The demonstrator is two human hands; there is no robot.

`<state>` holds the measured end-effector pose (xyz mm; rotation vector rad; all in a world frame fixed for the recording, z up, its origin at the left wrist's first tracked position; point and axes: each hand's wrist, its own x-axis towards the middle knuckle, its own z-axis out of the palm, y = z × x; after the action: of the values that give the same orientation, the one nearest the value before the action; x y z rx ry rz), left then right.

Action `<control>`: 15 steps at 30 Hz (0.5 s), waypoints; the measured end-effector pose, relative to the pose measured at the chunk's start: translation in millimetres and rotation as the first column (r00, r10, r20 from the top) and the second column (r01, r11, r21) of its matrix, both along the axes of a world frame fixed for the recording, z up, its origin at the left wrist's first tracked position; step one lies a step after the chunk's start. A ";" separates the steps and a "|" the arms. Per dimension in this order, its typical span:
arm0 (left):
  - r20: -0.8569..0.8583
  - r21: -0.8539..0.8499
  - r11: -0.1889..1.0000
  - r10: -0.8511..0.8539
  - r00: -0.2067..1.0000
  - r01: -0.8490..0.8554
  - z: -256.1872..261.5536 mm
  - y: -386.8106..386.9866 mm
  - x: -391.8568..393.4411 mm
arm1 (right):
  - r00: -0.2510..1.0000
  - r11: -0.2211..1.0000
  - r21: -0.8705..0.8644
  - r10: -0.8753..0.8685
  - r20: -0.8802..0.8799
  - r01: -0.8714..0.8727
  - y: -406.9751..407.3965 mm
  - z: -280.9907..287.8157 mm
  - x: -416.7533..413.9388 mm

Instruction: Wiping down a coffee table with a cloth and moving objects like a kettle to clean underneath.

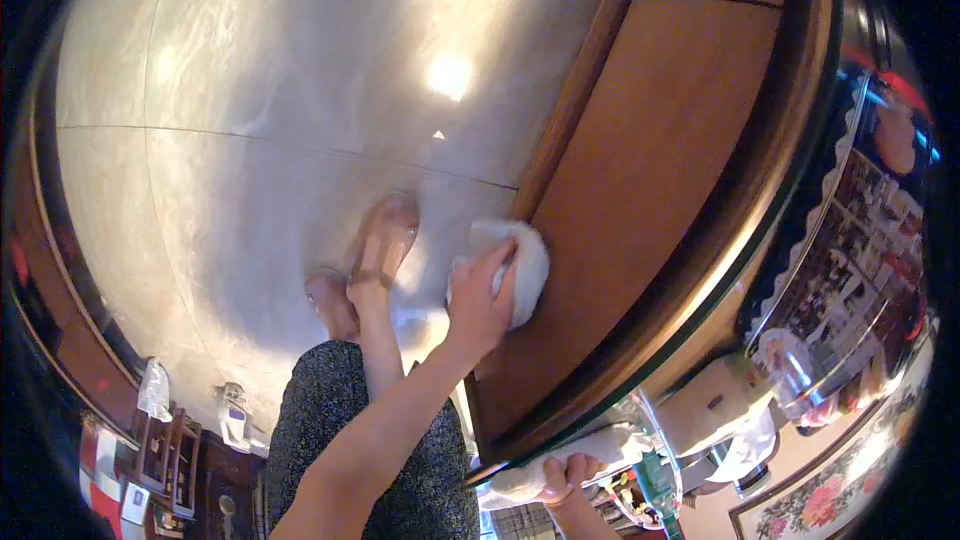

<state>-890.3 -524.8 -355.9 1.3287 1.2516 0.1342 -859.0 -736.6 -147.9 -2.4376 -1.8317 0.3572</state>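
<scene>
A bunched white cloth [531, 270] is gripped in my right hand [484, 300], low beside the brown wooden panel [637, 135] of a cabinet or counter. The cloth lies against the panel's lower edge, above the floor. At the bottom right of the view, my left hand [566, 476] rests on a rolled white cloth [517, 481] by the glass end of the counter. Whether its fingers grip this cloth cannot be told.
My feet in brown shoes [386, 240] stand on the shiny floor [262, 240]. A green bottle [656, 484], a cardboard box [709, 405] and a floral picture [817, 502] are at lower right. A wooden shelf [176, 457] stands at lower left.
</scene>
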 end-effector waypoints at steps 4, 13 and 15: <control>-0.156 -0.201 0.979 -0.013 0.988 -0.019 13.6 -23.6 -28.8 | 0.996 0.998 -0.046 0.055 0.076 -0.052 9.1 -0.4 4.7; -0.269 -0.403 0.908 -0.001 0.963 -0.112 1.7 44.7 36.7 | 0.996 0.997 0.057 -0.049 -0.079 0.053 -65.8 -10.8 -25.6; -0.217 -0.315 0.944 0.031 0.976 -0.101 -6.5 70.3 63.3 | 0.992 0.996 0.069 -0.052 -0.118 0.061 -70.9 -9.7 -28.8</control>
<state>-827.0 -454.6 -362.4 1.0328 1.4279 -0.1651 -887.8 -807.5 -157.6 -2.3619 -1.6954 0.4107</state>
